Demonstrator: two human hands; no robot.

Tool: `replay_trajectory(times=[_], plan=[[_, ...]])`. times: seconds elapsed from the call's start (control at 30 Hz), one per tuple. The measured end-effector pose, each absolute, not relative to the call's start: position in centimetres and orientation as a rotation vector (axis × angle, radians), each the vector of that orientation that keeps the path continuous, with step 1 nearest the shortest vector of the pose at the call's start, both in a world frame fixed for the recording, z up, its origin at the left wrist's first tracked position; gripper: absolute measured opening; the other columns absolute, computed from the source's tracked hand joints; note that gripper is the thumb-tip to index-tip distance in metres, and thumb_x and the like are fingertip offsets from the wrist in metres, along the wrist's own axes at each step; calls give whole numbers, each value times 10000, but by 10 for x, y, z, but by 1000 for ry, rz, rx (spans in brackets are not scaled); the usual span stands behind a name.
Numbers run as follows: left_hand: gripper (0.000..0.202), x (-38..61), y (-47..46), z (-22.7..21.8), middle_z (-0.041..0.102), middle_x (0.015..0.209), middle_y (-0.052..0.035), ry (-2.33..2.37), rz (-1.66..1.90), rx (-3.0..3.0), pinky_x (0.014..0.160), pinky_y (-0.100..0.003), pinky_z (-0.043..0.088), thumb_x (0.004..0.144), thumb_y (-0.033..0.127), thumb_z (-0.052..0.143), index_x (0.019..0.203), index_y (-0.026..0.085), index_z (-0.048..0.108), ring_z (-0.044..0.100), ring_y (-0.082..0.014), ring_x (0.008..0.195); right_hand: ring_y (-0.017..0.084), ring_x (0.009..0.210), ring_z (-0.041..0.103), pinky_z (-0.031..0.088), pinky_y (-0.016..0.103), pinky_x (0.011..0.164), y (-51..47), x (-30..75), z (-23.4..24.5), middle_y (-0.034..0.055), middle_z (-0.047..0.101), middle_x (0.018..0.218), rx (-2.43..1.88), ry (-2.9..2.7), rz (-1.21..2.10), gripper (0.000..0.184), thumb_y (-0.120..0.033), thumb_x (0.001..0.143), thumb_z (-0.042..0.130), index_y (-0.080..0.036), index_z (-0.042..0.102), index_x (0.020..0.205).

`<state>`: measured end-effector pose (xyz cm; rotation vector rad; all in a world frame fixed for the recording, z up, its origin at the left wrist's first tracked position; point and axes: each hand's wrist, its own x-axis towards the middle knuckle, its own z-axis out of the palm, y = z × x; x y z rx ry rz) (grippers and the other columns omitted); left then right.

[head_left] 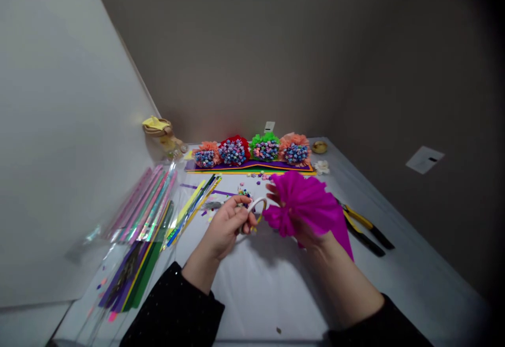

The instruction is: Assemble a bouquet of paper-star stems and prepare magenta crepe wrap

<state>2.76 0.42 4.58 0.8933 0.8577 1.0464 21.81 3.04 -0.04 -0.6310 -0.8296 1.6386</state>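
A white-covered table [268, 294] fills the corner between two walls, and along its far edge stand four paper bouquets [248, 152] in a row on layered purple, green and yellow sheets, with orange, red and green ruffles around clusters of tiny blue and pink paper stars. Down the left side lie clear plastic sleeves of coloured paper strips [144, 205] and a stack of purple and green paper [132, 278]. Near the middle of the table, the person's right hand [311, 239] grips a gathered magenta crepe-paper flower [302, 202] from behind, its fingers curled around the pleats and a long tail of paper hanging down past the wrist. Just beside it, the left hand [224, 226] closes on a white tape roll [253, 211], which almost touches the flower's edge. To the right lie pliers [365, 226] with yellow and black handles, apart from the hands. Small loose paper stars [244, 194] are scattered just beyond the tape roll, and a small white paper flower [321, 167] sits near the bouquets.
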Motion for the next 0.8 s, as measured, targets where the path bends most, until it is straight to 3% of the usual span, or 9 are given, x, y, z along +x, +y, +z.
replay_trajectory(times=[0.07,0.2,0.37,0.57,0.7,0.8], plan=[[359,28,5,43,684,671,-18,905,1097,1016,544,-197,407,739,376,689,989,164,543,533,-79,507,192,870,641,553,344,745,31,220,8,16,683,946,-670,-739,1545,405,-270,600,814,-262,648,969],[266,33,3,39,728,797,-68,1113,1127,1204,611,-260,465,730,326,673,936,166,620,618,-144,616,160,615,607,516,290,560,29,215,14,2,654,691,-840,-725,1443,288,-303,601,808,-202,651,821],[84,41,0,37,706,702,-36,1268,1102,1347,648,-277,460,715,253,650,764,190,676,638,-183,684,72,410,441,350,202,406,30,212,11,-46,547,491,-1086,-752,1392,275,-320,551,812,-154,613,640],[137,47,0,35,641,607,-5,1265,1073,1378,566,-242,398,708,310,668,698,173,671,553,-144,583,52,368,373,281,190,376,22,214,24,-69,475,426,-1189,-848,1275,273,-332,588,764,-166,551,552],[216,51,-2,37,666,631,-24,1221,1108,1332,603,-257,434,741,373,636,683,172,688,586,-162,621,53,366,387,284,186,375,15,219,37,-65,485,427,-1186,-855,1232,279,-327,591,760,-167,538,540],[171,54,-4,35,689,660,-33,1219,1087,1302,619,-268,453,726,332,650,713,172,709,606,-171,633,52,364,385,289,185,375,12,226,40,-70,479,422,-1202,-854,1227,274,-317,578,765,-166,540,538]])
